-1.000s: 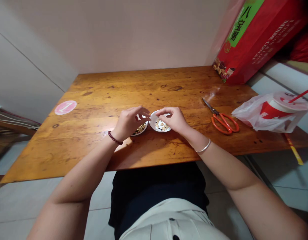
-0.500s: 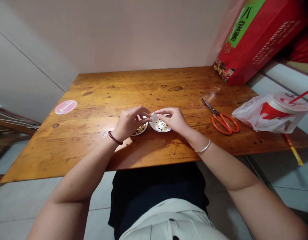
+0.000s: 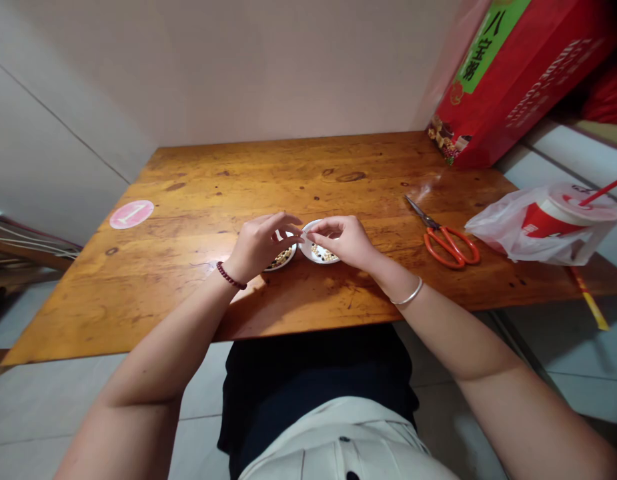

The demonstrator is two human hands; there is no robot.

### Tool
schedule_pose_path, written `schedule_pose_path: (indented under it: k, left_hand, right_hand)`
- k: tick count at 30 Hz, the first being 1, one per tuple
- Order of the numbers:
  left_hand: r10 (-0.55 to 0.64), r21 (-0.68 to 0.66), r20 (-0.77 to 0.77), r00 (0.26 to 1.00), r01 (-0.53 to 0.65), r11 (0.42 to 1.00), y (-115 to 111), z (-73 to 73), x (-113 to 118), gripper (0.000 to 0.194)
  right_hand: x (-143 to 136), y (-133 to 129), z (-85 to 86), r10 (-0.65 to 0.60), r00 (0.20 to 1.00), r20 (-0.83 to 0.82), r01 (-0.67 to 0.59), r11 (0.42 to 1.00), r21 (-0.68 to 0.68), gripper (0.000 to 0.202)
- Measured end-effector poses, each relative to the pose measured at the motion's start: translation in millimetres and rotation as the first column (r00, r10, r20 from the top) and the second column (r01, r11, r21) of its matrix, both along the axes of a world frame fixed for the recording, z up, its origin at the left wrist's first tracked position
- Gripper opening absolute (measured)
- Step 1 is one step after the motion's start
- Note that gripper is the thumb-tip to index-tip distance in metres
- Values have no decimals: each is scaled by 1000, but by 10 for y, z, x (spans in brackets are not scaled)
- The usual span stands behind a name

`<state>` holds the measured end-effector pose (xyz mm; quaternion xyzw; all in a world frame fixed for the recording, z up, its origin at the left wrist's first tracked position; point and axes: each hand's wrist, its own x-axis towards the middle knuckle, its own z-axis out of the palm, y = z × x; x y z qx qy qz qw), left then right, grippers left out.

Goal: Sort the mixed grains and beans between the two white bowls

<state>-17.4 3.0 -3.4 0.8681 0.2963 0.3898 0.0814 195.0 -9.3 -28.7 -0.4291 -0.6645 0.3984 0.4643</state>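
Observation:
My left hand [image 3: 262,241] hovers over a small white bowl [image 3: 289,261], its thumb and fingertips brought together. The bowl holds small round cream and black pieces [image 3: 282,256], like beads, partly covered by the hand. Beside it on the right is a second white bowl [image 3: 307,251] with similar pieces [image 3: 322,254]. Above that one, my right hand [image 3: 341,239] pinches with thumb and forefinger, its tips almost meeting those of the left. Whatever lies between the fingertips is too small to name.
Orange-handled scissors [image 3: 447,243] lie to the right on the wooden table [image 3: 198,300]. Farther right are a cup [image 3: 553,217] in a plastic bag and a red box [image 3: 523,87] at the back corner. A pink round label [image 3: 131,215] marked 1 is at left.
My right hand has shifted slightly left, and its fingertips have come lower and closer to the left fingertips. The left hand has barely moved.

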Motion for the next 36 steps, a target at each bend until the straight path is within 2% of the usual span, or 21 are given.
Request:
schedule_pose_path:
  k: [7, 20, 30, 36]
  left_hand:
    - [19, 12, -29, 999, -19, 1000, 4, -4, -7, 24]
    - [-14, 3, -35, 999, 14, 1000, -9, 2, 4, 23]
    - [10, 130, -128, 992, 7, 991, -61, 58, 15, 12]
    - [36, 174, -168, 985, -7, 985, -62, 30, 10, 14]
  right_hand:
    - [1, -17, 24, 38, 996, 81, -42, 998, 49, 17]
    - [-4, -15, 26, 29, 992, 126, -31, 999, 8, 18]
    - [-8, -17, 15, 26, 990, 137, -28, 1000, 14, 12]
    - [-11, -18, 17, 5, 994, 112, -6, 1000, 2, 13]
